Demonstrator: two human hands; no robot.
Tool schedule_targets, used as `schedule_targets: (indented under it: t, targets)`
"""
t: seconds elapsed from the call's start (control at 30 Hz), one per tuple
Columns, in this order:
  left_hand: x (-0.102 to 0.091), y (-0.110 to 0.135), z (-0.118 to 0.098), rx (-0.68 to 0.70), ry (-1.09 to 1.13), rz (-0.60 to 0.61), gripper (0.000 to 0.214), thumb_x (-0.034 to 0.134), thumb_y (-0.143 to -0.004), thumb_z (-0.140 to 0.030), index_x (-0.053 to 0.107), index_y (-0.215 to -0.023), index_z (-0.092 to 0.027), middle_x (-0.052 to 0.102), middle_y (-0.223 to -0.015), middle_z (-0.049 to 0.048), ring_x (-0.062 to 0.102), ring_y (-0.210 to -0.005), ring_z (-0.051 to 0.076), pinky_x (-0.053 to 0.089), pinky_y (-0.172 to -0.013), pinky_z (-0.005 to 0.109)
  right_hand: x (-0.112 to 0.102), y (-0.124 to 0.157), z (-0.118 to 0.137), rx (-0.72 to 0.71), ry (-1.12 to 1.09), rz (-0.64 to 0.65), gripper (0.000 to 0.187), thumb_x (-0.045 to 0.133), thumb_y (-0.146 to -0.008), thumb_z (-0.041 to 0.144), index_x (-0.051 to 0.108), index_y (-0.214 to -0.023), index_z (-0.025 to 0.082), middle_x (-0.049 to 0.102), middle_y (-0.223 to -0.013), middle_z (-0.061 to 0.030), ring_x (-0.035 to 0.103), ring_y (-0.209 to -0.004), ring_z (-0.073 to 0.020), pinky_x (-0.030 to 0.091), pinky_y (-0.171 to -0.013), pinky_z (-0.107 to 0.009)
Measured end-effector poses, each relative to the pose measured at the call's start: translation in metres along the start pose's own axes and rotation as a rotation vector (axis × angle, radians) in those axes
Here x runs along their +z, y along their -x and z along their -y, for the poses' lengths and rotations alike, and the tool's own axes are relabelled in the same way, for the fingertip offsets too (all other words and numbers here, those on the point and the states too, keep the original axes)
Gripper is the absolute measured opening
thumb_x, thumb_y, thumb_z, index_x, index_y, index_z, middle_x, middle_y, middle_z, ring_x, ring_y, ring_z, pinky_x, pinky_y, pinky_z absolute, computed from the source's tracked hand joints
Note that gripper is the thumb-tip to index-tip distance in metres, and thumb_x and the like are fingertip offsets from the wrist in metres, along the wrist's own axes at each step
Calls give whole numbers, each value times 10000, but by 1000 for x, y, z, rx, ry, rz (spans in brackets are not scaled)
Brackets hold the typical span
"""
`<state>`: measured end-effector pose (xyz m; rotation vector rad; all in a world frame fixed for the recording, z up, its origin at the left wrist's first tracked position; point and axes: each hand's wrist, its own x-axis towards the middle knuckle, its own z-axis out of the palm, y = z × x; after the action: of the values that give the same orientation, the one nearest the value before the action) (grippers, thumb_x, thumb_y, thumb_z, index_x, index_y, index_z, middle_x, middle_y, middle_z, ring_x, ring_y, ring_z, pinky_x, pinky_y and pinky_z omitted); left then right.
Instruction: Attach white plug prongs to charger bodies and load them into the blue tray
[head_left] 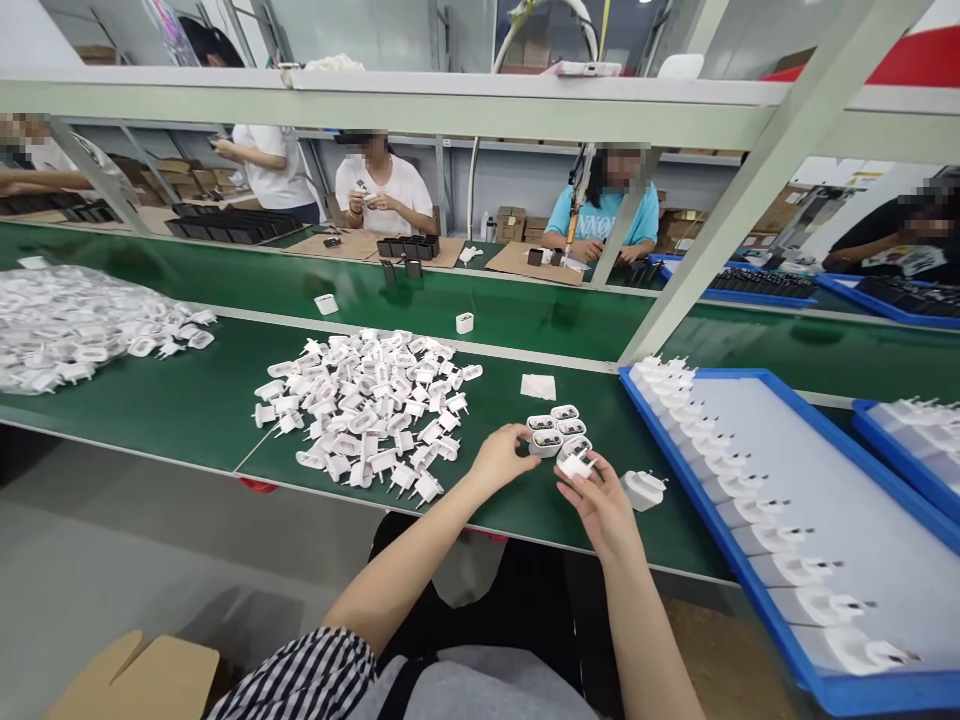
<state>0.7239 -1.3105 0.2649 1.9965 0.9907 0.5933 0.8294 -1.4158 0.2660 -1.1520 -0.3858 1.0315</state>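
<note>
Right hand (606,505): thumb and fingers brought together in a light pinch on a single white pronged cap (574,464), just over the near edge of the group of white housings (546,440). Left hand (504,458): half curled, thumb and forefinger spread at the left side of the same group; firm contact or slight gap, impossible to tell. Within the housings, uncovered tops with dark parts showing. For good handling, probably best to grip the cap by its body, clear of the prongs; to keep it level above one rim; to steady the group with the left fingers, well away from the uncovered parts. Just right of the right hand, a capped white plug (643,490). Left of the left hand, a loose heap of pronged caps (375,400). Farther right, a blue-rimmed tray (885,695) with a row of plugs along one side.
</note>
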Motion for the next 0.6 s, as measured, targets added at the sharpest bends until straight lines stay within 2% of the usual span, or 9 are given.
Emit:
schedule_targets:
  t: [0.07,0.17,0.27,0.33,0.4,0.47,0.53,0.6]
  targets:
    - [14,-4,0,-31,-74,24,351,593,-568,-250,487,-893,-170,546,-894,29,510,-784,157,411,-678,268,-3,-3,0,51,-41,-13,299,633,-538,246,484,-796,222,595,-806,10,561,-824,-181,453,-693,-292]
    - [28,-7,-5,-52,-158,-47,310,560,-615,-286,479,-896,-184,543,-906,22,490,-841,167,396,-698,269,-3,-5,-2,109,-64,-28,211,599,-569,311,513,-733,209,608,-798,-15,547,-861,-199,451,-698,-310]
    - [27,-8,-9,-61,-193,-24,268,543,-636,-310,488,-870,-191,562,-828,10,501,-803,166,396,-656,258,-3,-5,-5,106,-71,-60,204,580,-575,357,498,-700,218,604,-757,-3,565,-794,-187,460,-635,-309]
    - [20,-6,-8,-48,-182,33,305,558,-621,-309,488,-894,-193,568,-811,4,513,-756,158,396,-624,246,-3,-3,-5,42,-4,-94,214,578,-572,366,480,-697,223,589,-718,9,569,-719,-171,456,-572,-289]
    - [11,0,-4,-32,-150,118,342,581,-594,-298,497,-911,-199,572,-818,-5,521,-692,139,395,-597,230,-3,-1,-3,-97,165,-122,211,570,-585,354,472,-723,228,579,-734,8,558,-700,-163,445,-561,-284]
    - [1,10,1,-25,-113,199,338,596,-570,-290,523,-889,-203,576,-810,-15,519,-632,119,393,-577,217,-1,1,-1,-270,425,-93,184,548,-616,328,481,-753,226,578,-818,-11,538,-776,-173,433,-639,-306]
    - [-6,20,6,-32,-85,231,311,598,-564,-279,544,-859,-200,577,-796,-19,515,-605,107,394,-569,208,3,2,1,-393,730,13,142,514,-650,299,503,-767,218,573,-895,-32,508,-863,-187,397,-738,-334]
    - [-9,29,9,-56,-65,222,318,591,-569,-269,543,-876,-197,579,-787,-20,518,-608,105,398,-573,205,9,2,3,-432,1006,138,121,471,-681,274,523,-772,215,580,-897,-39,503,-870,-196,377,-768,-350]
